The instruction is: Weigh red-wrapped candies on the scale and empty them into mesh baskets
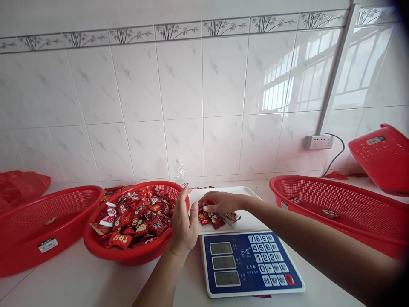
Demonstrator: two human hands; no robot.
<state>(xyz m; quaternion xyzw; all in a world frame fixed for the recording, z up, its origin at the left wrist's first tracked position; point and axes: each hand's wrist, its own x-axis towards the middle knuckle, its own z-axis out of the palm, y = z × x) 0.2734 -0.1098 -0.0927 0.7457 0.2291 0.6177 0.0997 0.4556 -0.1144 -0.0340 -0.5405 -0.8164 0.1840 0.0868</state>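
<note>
Wrapped sweets (214, 221), small pile, on our scale's (238, 286) white tray (249, 223), directly under our right hand's (225, 201) fingers; whether these grip, we cannot tell. Our left hand (185, 224): thumb and fingers apart; left of them, one sweet-filled red basket (128, 256).

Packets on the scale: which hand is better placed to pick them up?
Probably the right hand: it is over the packets, touching them. The left hand is raised, open, by the full basket.

One scale (252, 266) — perhaps four baskets (123, 255)
</note>
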